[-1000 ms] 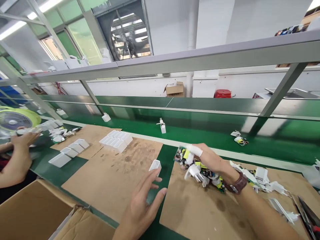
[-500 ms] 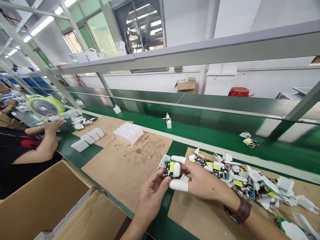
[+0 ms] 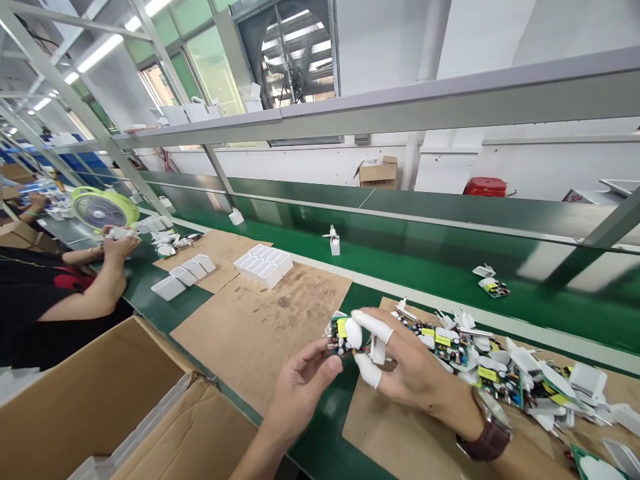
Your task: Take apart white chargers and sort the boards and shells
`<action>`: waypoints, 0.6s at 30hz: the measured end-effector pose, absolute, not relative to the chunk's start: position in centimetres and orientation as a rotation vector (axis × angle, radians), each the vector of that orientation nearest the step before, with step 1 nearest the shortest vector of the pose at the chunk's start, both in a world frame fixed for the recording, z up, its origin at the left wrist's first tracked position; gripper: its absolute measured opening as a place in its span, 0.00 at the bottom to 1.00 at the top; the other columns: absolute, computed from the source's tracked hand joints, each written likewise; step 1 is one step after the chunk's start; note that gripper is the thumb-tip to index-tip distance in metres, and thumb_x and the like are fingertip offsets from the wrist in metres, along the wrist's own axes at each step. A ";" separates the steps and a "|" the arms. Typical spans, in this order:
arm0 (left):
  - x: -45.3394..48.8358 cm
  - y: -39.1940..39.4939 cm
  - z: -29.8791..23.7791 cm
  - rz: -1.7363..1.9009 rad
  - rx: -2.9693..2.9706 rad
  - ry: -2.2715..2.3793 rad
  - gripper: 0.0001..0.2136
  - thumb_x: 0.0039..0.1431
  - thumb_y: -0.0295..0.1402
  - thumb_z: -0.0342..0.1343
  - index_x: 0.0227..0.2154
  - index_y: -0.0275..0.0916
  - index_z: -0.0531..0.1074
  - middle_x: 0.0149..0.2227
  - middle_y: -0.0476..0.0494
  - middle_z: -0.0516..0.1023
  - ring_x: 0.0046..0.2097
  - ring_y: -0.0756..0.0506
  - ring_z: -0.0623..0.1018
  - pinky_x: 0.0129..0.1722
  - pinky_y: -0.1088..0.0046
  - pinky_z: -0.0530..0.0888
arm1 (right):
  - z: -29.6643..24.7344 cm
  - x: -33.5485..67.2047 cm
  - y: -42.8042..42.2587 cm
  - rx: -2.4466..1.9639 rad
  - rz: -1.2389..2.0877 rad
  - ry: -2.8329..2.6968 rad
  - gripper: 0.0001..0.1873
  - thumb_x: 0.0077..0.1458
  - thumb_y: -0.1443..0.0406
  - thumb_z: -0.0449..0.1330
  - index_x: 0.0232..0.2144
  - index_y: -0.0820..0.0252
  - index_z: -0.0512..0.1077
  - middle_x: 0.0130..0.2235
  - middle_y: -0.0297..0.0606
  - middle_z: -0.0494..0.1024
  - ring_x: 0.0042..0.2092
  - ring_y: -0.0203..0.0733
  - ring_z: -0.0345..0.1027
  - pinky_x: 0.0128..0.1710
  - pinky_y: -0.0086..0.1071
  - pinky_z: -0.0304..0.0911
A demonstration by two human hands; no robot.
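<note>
In front of me a small circuit board with a yellow-wrapped part and a white pad is pinched in my left hand, between thumb and fingers. Just behind it, a white plastic case shows only its rim; what holds it is hidden. White finger cots cover the thumb and forefinger of my right hand, which is closed around a white plug piece at the board's right end. The right forefinger tip lies beside the white pad. Whether wires join board and plug piece is hard to see.
Boards and white plug parts form a pile on the right. White cases stand in a block on brown cardboard. An open carton is at lower left. Across the left, a co-worker's hand holds something white near a green fan.
My right hand has turned and drawn slightly right, bringing the plug piece into clearer view between its fingers. The board has tilted up, covering more of the white case. The view has shifted slightly.
</note>
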State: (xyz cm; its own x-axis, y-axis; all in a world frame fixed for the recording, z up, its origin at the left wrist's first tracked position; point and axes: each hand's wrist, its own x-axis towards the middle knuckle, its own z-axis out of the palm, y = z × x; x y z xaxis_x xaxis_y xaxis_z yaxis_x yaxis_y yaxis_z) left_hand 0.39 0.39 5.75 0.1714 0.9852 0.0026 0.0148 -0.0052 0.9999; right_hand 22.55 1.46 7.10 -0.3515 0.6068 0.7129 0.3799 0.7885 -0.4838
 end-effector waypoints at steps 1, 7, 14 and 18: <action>0.0 0.9 5.6 1.064 1.447 1.154 0.23 0.61 0.51 0.66 0.52 0.40 0.80 0.55 0.36 0.80 0.54 0.37 0.80 0.55 0.59 0.79 | 7.3 22.9 1.6 -0.750 0.280 -1.961 0.37 0.64 0.72 0.59 0.71 0.51 0.55 0.61 0.48 0.73 0.61 0.51 0.70 0.57 0.44 0.73; -1.0 4.6 3.2 0.618 2.044 1.362 0.41 0.64 0.42 0.63 0.75 0.47 0.51 0.76 0.39 0.55 0.77 0.32 0.54 0.74 0.45 0.58 | 7.8 24.4 2.0 -0.914 0.256 -1.951 0.37 0.65 0.70 0.58 0.72 0.53 0.54 0.54 0.49 0.76 0.39 0.46 0.74 0.36 0.42 0.74; -1.3 2.8 2.2 0.574 2.193 1.322 0.24 0.71 0.36 0.54 0.69 0.50 0.63 0.67 0.40 0.73 0.67 0.35 0.74 0.65 0.52 0.74 | 7.4 24.2 2.2 -0.866 0.063 -2.065 0.36 0.64 0.71 0.57 0.71 0.60 0.54 0.52 0.51 0.78 0.49 0.54 0.76 0.45 0.48 0.77; -1.8 0.8 3.5 0.742 2.220 1.354 0.37 0.66 0.39 0.63 0.73 0.53 0.53 0.71 0.40 0.67 0.68 0.35 0.72 0.64 0.52 0.75 | 7.2 23.5 1.8 -0.844 0.111 -2.107 0.34 0.63 0.72 0.57 0.70 0.62 0.57 0.56 0.54 0.77 0.53 0.56 0.75 0.48 0.48 0.78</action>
